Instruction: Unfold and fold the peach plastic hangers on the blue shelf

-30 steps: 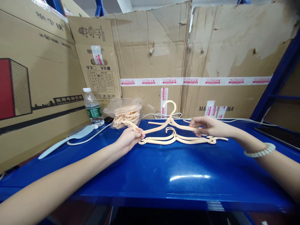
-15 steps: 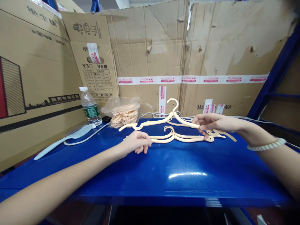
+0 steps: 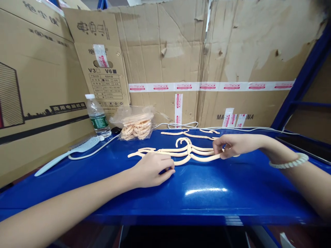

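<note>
Left hand (image 3: pixel 155 168) and right hand (image 3: pixel 234 146) bracket a cream clothes hanger (image 3: pixel 205 159) on a blue tabletop (image 3: pixel 207 203).

Its long axis runs side to side between them, hook pointing away; the right pinches one arm, while the left curls at the other, its grip impossible to tell. Neither is clearly nearer. Three hangers appear to overlap here, with at least another hanger (image 3: pixel 199 136) behind. At left: one plastic bag (image 3: pixel 138 129) of cream pieces, one water bottle (image 3: pixel 99 121), one hairbrush (image 3: pixel 85 145).
</note>
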`<state>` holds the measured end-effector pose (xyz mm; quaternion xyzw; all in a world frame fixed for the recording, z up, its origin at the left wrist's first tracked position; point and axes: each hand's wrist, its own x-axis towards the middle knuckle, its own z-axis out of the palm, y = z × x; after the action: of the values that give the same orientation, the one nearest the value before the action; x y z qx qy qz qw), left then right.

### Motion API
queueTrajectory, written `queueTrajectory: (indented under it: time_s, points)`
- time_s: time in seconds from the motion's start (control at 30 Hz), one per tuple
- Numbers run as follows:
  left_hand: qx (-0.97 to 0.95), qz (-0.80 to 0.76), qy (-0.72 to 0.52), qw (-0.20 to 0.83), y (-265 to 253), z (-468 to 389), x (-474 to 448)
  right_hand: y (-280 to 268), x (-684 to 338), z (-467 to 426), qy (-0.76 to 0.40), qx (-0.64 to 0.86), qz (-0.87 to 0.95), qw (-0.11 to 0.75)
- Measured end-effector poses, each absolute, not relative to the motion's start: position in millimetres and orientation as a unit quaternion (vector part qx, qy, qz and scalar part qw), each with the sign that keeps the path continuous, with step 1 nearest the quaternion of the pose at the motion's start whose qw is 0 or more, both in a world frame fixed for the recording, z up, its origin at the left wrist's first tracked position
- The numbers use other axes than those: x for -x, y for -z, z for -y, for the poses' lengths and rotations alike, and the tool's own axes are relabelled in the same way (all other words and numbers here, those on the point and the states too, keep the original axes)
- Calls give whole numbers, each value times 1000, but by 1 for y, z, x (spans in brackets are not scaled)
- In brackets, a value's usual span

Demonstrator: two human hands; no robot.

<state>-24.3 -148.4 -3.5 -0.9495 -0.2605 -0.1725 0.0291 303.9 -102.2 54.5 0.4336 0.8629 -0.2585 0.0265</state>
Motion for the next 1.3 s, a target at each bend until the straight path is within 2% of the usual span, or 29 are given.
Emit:
queueTrajectory:
  time_s: [0.37,1.3]
  points:
    - [949,264,171,17,3,154,21,-51,-307,100,214,-453,-862,77]
    - [942,292,166,-24,3,146,24,-42,-311,87,74,-551,-830,44]
